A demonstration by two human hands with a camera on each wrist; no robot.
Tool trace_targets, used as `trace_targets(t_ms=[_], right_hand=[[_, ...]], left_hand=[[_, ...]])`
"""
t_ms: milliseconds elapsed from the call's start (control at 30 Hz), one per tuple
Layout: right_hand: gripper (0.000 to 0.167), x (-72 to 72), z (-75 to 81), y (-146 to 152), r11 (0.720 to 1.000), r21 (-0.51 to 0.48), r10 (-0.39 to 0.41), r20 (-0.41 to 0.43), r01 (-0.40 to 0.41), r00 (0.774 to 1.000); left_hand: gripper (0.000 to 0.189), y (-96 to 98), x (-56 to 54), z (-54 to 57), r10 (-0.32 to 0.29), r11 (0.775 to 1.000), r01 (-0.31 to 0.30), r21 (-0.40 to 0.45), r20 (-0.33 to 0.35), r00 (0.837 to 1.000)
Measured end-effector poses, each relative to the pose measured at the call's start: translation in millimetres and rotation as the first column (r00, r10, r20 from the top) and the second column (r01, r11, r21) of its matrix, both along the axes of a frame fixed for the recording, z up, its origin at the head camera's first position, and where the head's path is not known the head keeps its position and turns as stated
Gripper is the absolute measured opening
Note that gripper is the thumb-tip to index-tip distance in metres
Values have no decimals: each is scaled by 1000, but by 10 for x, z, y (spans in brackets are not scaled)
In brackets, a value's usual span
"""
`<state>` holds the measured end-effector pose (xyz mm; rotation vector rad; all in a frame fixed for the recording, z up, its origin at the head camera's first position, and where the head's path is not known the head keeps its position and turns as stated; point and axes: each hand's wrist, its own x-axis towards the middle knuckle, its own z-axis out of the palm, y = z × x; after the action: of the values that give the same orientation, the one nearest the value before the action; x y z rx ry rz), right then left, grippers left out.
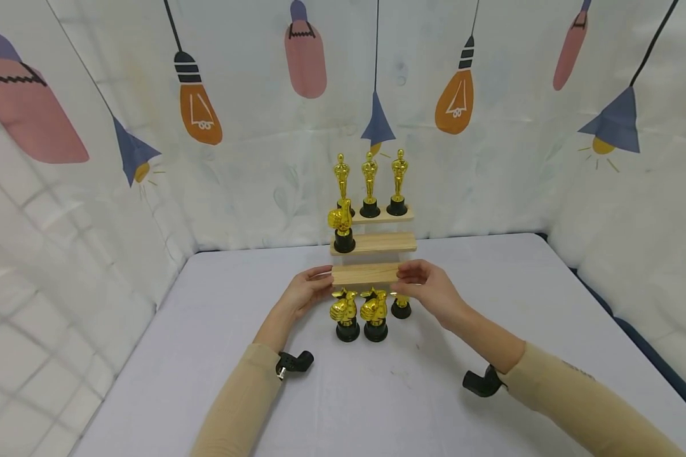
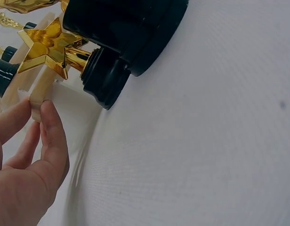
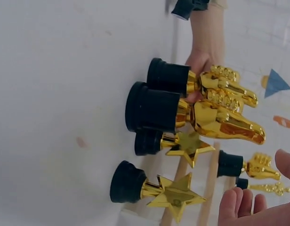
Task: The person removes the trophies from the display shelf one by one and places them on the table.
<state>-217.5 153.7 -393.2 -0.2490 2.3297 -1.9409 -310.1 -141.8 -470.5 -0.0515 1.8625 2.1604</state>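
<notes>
A stepped wooden display stand has its lowest board (image 1: 364, 274) between the two hands. My left hand (image 1: 305, 291) pinches that board's left end with thumb and fingers, as the left wrist view shows at the board end (image 2: 37, 101). At the right end is my right hand (image 1: 431, 292); in the right wrist view its thumb (image 3: 287, 165) and bent fingers stand apart. Two gold thumbs-up trophies (image 1: 375, 315) on black bases stand on the table before the stand. Gold star trophies (image 3: 177, 197) stand just behind and beside them, partly hidden in the head view.
Three gold figure statuettes (image 1: 369, 178) stand on the top board (image 1: 377, 217). Another thumbs-up trophy (image 1: 343, 228) is at the left of the middle board (image 1: 385, 242). White cloth covers the table (image 1: 206, 330); a lamp-patterned curtain (image 1: 251, 190) hangs behind.
</notes>
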Motion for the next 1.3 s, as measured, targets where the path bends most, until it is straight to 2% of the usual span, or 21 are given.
trace_targets(t_ms=[200, 567, 1300], right_hand=[[48, -92, 77, -49, 1000, -15, -9, -1, 9, 1000], [51, -340, 220, -166, 1000, 7, -13, 2, 13, 1000], [48, -767, 278, -397, 999, 10, 32, 4, -32, 999]], left_hand=[[49, 1, -1, -14, 2, 1000, -2, -1, 3, 1000], [49, -6, -2, -32, -8, 1000, 8, -5, -11, 1000], [49, -28, -5, -23, -29, 1000, 29, 2, -6, 1000]])
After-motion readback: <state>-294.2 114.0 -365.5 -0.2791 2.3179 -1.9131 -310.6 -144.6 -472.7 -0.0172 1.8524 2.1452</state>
